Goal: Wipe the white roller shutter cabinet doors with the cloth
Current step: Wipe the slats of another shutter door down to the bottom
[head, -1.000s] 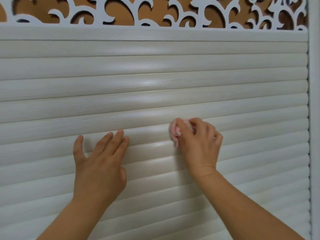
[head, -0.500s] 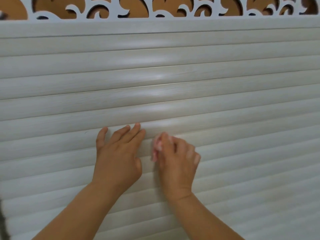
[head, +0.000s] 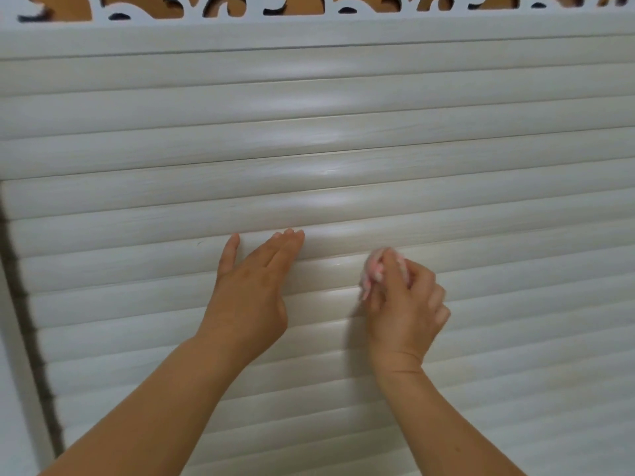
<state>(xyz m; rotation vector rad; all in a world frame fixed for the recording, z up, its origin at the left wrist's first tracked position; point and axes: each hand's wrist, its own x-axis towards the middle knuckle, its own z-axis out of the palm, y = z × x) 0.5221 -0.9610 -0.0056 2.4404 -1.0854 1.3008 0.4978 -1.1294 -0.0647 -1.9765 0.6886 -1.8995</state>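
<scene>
The white roller shutter door (head: 343, 159) fills the view, its horizontal slats running from edge to edge. My left hand (head: 252, 290) lies flat on the slats near the middle, fingers straight and together, thumb spread. To its right my right hand (head: 405, 304) grips a small bunched pink cloth (head: 372, 267) and presses it against a slat. Most of the cloth is hidden inside the fingers.
A white fretwork panel (head: 309, 12) over an orange-brown backing runs along the top. The shutter's left edge and a dark gap (head: 24, 304) slant down the left side, with a white frame (head: 10, 407) beyond it.
My right hand swept the cloth left along the slat until it nearly met my left hand, then drew back right. The camera view shifted left, bringing the door's left edge in.
</scene>
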